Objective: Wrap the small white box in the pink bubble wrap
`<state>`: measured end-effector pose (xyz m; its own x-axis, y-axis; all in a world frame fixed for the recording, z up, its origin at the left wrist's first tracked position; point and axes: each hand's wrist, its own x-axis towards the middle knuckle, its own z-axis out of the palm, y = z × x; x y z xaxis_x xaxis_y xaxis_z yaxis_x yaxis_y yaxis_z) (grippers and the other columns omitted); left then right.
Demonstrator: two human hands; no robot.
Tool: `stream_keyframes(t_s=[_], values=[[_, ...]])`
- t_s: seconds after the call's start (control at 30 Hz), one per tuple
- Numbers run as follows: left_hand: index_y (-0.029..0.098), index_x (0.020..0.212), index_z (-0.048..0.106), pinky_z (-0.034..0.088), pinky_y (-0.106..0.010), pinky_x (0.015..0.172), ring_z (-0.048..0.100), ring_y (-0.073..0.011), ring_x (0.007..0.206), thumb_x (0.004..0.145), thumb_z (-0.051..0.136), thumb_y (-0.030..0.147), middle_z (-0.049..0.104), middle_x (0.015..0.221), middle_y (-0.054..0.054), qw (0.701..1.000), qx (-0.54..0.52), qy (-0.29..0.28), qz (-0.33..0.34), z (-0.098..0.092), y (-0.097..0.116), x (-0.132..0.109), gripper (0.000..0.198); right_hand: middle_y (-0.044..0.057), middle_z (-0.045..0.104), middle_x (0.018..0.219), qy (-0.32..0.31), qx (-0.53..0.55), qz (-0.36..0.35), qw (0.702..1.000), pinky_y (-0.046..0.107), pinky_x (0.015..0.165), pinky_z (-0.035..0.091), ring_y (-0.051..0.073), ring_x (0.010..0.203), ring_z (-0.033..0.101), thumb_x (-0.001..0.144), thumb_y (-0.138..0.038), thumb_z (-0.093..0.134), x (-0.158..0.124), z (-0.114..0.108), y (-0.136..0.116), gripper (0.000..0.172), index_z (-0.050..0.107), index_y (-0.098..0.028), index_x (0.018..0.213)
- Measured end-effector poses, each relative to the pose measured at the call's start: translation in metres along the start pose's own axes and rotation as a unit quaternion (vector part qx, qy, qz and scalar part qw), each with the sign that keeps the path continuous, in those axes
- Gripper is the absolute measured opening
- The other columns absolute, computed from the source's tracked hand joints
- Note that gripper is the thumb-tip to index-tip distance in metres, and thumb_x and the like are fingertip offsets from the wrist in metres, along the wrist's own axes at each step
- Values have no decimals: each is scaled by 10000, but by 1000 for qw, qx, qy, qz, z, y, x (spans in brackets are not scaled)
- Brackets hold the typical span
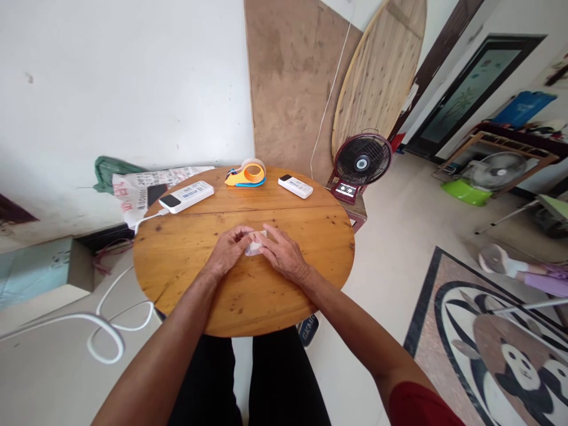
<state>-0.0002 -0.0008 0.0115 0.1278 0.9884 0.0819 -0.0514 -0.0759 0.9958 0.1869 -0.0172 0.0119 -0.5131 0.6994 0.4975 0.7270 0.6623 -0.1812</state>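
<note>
Both hands rest on the round wooden table point(186, 260) at its middle. My left hand point(229, 247) and my right hand point(281, 252) meet over a small whitish, translucent piece point(254, 244), perhaps tape or plastic. Fingers of both hands are bent and pinch or press that piece against the tabletop. Most of the piece is hidden under the fingers.
At the table's far side lie a white remote point(187, 196) on the left, an orange and blue tape dispenser point(247, 174), and a second white remote point(295, 186). A small fan point(362, 161) stands right of the table. A white cable point(104, 331) loops on the floor at left.
</note>
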Motion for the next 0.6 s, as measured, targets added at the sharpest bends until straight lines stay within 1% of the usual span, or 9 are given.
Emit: stream_keyframes(t_s=[0.13, 0.23, 0.37, 0.47, 0.6], values=[[157, 869, 641, 445, -255, 632, 561, -129, 658, 662, 754, 511, 655, 747, -2, 1000, 8, -11, 0, -2, -2, 1, 425, 105, 497, 1417, 32, 6, -7, 999, 404, 1006, 461, 251, 1207, 499, 947, -341, 502, 2, 1, 0, 332, 668, -238, 1215], [164, 888, 629, 447, -258, 637, 557, -131, 659, 679, 730, 532, 649, 755, 1, 1000, 17, -15, 0, -2, -1, 0, 435, 106, 516, 1390, 44, 14, -8, 999, 414, 1007, 436, 252, 1199, 486, 932, -331, 535, 5, 2, 0, 294, 701, -239, 1157], [166, 909, 631, 446, -262, 657, 555, -140, 677, 685, 717, 528, 644, 766, -1, 999, 43, -6, 5, -1, 2, -3, 434, 101, 552, 1337, 47, 27, -6, 999, 415, 987, 414, 246, 1189, 475, 925, -314, 555, 6, 2, -1, 256, 715, -249, 1113], [166, 938, 640, 451, -269, 685, 567, -150, 703, 670, 729, 508, 655, 790, -5, 999, 40, -4, 2, 0, 4, -5, 443, 101, 576, 1299, 46, 33, -1, 998, 402, 965, 404, 238, 1147, 494, 933, -312, 541, 6, 3, -1, 249, 713, -235, 1096], [167, 914, 645, 449, -272, 683, 571, -156, 702, 647, 737, 527, 662, 787, -6, 999, 33, 1, -6, 1, 4, -5, 458, 96, 598, 1280, 35, 41, 9, 999, 380, 952, 386, 224, 1138, 511, 946, -310, 524, 5, 3, -3, 244, 682, -216, 1105]])
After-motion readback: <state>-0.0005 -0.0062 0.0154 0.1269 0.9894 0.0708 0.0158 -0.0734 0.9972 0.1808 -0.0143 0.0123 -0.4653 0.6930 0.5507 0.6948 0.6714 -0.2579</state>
